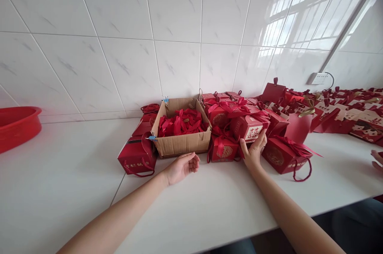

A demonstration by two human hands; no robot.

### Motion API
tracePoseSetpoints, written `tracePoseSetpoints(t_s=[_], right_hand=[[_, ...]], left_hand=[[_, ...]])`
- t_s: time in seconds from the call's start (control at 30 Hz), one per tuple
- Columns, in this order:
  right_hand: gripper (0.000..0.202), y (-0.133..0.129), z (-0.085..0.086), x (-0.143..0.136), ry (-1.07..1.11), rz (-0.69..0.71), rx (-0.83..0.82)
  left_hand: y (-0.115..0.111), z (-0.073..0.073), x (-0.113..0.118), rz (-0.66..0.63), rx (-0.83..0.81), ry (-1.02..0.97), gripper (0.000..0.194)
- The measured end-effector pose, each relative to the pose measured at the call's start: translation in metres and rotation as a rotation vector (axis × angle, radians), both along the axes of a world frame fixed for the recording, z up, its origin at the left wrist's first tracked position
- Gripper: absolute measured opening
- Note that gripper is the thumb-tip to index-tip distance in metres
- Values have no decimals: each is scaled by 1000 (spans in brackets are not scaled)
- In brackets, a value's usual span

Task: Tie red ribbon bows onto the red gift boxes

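Observation:
My right hand [254,151] grips a red gift box [250,127] with a cream double-happiness panel and a ribbon on top. The thumb presses its lower left and the fingers reach around its right side. That box sits tilted on top of other red gift boxes, one of them a box with a gold round emblem [225,152]. My left hand [183,168], loosely curled and holding nothing, rests palm inward over the white table, just in front of a cardboard box [182,146]. Red ribbons [182,123] fill that box.
Red boxes with rope handles [138,156] stand left of the cardboard box. Another ribboned box [279,156] is at right, with many more boxes [335,112] beyond. A red basin [19,130] is at far left. Another person's hand [377,160] shows at the right edge.

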State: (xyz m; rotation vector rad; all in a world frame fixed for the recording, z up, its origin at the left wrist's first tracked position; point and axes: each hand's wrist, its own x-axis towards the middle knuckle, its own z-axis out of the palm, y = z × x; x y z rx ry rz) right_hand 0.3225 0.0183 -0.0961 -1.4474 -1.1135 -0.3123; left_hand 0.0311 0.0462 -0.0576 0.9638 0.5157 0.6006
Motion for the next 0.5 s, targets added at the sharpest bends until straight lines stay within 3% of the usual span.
tracePoseSetpoints(t_s=[0.33, 0.5], right_hand=[[97, -15, 16, -10, 51, -50, 45], [98, -21, 23, -14, -72, -67, 116]], left_hand=[[2, -3, 0, -11, -24, -6, 29], [2, -3, 0, -6, -41, -9, 29]])
